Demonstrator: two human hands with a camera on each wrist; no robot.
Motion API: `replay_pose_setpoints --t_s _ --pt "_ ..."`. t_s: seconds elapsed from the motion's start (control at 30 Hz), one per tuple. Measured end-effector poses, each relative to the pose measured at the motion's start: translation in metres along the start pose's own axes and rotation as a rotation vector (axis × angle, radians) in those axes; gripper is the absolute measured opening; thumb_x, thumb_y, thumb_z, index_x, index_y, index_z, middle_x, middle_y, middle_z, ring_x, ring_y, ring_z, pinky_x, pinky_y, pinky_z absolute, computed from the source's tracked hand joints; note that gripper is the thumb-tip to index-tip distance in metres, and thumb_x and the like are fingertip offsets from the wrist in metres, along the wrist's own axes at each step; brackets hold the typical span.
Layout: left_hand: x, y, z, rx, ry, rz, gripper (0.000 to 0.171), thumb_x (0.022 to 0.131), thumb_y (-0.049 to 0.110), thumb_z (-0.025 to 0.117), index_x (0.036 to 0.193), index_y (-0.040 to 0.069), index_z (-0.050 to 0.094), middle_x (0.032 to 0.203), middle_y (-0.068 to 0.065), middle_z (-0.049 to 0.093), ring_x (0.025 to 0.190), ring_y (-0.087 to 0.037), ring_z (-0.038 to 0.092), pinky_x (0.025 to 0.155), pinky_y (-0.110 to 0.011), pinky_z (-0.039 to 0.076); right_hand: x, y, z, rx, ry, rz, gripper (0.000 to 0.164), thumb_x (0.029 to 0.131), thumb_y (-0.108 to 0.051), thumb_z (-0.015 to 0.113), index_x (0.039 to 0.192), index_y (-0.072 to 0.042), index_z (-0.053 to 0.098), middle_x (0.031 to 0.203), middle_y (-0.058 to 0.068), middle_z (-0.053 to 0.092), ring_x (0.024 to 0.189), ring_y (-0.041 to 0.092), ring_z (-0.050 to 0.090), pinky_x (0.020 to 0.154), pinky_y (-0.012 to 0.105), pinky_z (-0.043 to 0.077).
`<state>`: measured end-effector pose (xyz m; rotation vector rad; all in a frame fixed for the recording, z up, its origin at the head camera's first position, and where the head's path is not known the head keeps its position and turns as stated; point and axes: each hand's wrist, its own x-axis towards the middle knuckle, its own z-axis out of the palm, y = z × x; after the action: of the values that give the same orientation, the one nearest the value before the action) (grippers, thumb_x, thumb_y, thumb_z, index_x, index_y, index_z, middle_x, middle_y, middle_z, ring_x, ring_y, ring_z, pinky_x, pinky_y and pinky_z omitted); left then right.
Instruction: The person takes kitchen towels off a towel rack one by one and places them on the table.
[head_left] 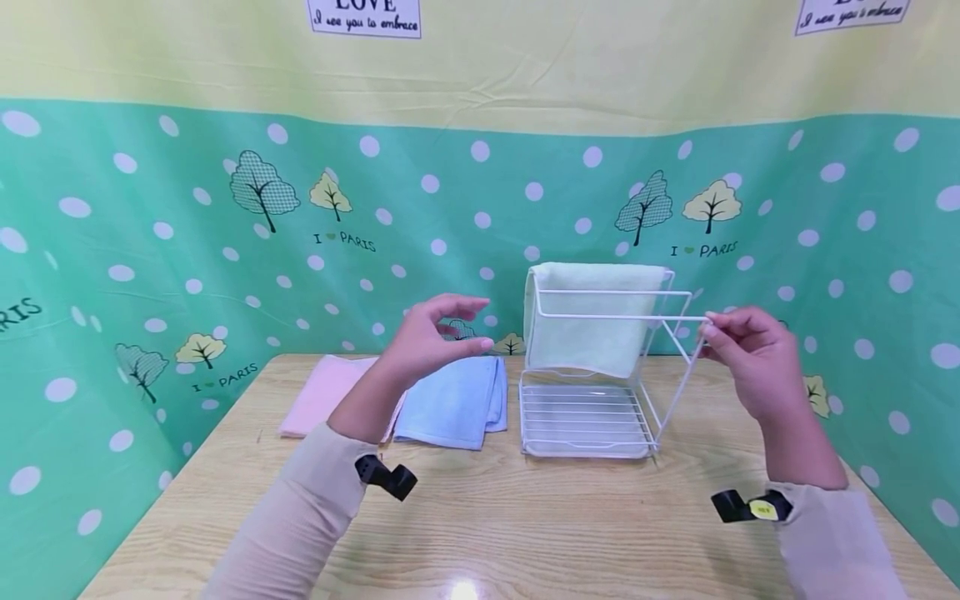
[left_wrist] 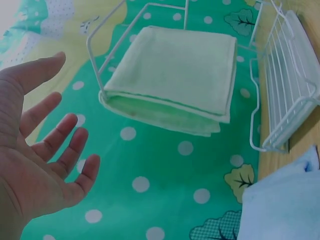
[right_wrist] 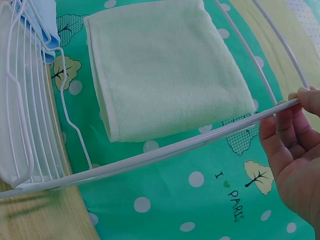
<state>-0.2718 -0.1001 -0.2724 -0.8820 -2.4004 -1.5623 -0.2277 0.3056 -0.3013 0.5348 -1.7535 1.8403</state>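
Note:
A white wire rack (head_left: 592,317) stands on the table, a pale green towel (head_left: 592,333) folded over its rear top bar. My right hand (head_left: 757,358) pinches the rack's upper right front corner between thumb and fingers; in the right wrist view the thumb (right_wrist: 306,95) lies on top of the bar. To the left of the rack my left hand (head_left: 431,337) is raised with fingers spread and nothing in it. In the left wrist view this hand (left_wrist: 50,165) is apart from the hanging towel (left_wrist: 175,75).
A folded blue towel (head_left: 453,408) lies left of the rack, and a pink towel (head_left: 322,396) lies beyond it, partly behind my left arm. The rack's base holds a white tray (head_left: 588,417). Behind the wooden table (head_left: 480,517) hangs a green and yellow patterned curtain (head_left: 420,192).

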Motion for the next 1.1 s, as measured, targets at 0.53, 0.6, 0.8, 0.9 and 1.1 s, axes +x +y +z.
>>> replay_pose_setpoints --t_s 0.53,0.6,0.8,0.9,1.1 --pt "0.025 0.017 0.018 -0.040 0.033 -0.103 0.044 0.080 0.030 0.082 0.120 0.018 0.069 0.122 0.001 0.059 0.110 -0.019 0.054 0.090 -0.040 0.050 -0.001 0.000 0.000 0.008 -0.003 -0.003 0.009 0.091 0.008 0.062 0.100 0.011 0.061 0.092 0.006 0.068 0.077 0.013 0.068 0.071 0.025 0.057" --pt "0.028 0.018 0.021 -0.046 0.047 -0.113 0.042 0.080 0.030 0.082 0.119 0.018 0.070 0.120 0.001 0.059 0.109 -0.019 0.055 0.089 -0.039 0.051 -0.001 -0.001 0.000 0.004 0.002 0.004 0.010 0.091 0.008 0.062 0.100 0.011 0.061 0.092 0.006 0.068 0.077 0.013 0.068 0.071 0.025 0.057" --pt "0.039 0.025 0.024 -0.052 0.071 -0.144 0.040 0.080 0.031 0.082 0.116 0.019 0.070 0.117 0.003 0.061 0.109 -0.017 0.054 0.084 -0.038 0.054 -0.001 0.000 -0.001 -0.006 0.008 0.013 0.010 0.091 0.007 0.062 0.100 0.011 0.061 0.092 0.006 0.068 0.077 0.012 0.068 0.071 0.024 0.057" --pt "0.045 0.028 0.025 -0.038 0.070 -0.160 0.039 0.080 0.032 0.082 0.115 0.020 0.070 0.116 0.004 0.062 0.109 -0.016 0.054 0.082 -0.036 0.055 -0.001 0.000 -0.001 -0.006 0.002 0.010 0.011 0.091 0.007 0.062 0.101 0.011 0.061 0.092 0.006 0.068 0.077 0.013 0.068 0.071 0.025 0.057" --pt "0.057 0.034 0.026 -0.035 0.070 -0.202 0.039 0.079 0.031 0.082 0.115 0.021 0.070 0.116 0.005 0.061 0.109 -0.015 0.054 0.082 -0.036 0.054 0.000 0.000 0.000 0.001 0.003 0.015 0.010 0.091 0.007 0.062 0.100 0.010 0.062 0.092 0.006 0.068 0.077 0.012 0.067 0.071 0.025 0.057"
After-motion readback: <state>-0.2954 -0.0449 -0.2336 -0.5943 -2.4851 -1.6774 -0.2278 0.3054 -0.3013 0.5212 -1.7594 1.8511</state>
